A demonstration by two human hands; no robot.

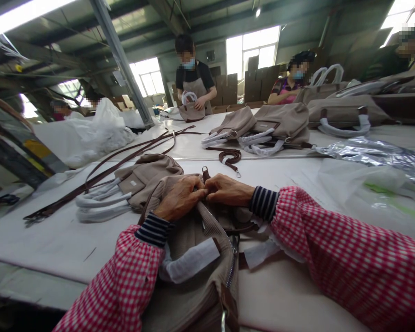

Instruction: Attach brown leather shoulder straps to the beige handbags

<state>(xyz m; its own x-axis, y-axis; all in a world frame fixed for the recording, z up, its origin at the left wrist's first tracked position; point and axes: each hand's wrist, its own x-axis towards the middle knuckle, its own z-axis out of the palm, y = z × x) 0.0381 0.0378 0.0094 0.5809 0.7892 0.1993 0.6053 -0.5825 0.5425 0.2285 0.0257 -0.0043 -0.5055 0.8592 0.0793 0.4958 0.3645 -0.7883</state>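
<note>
A taupe handbag (183,297) with brown trim lies lengthwise before me on the white table. Its zipper (233,258) runs along the top, and white wrapping covers its handle (193,262). At the bag's far end, my left hand (180,196) is closed on the fabric edge. Opposite it, my right hand (228,190) pinches the same spot, the two sets of fingertips touching. A brown tab with a metal ring (205,172) sticks up just beyond them. What exactly lies between the fingertips is hidden.
Another taupe bag (150,177) lies at left beside long brown straps (100,173). A coiled strap (231,157) is ahead, with several bags (280,122) behind it. Plastic film (359,189) covers the right side. Across the table, a person (195,83) handles a bag.
</note>
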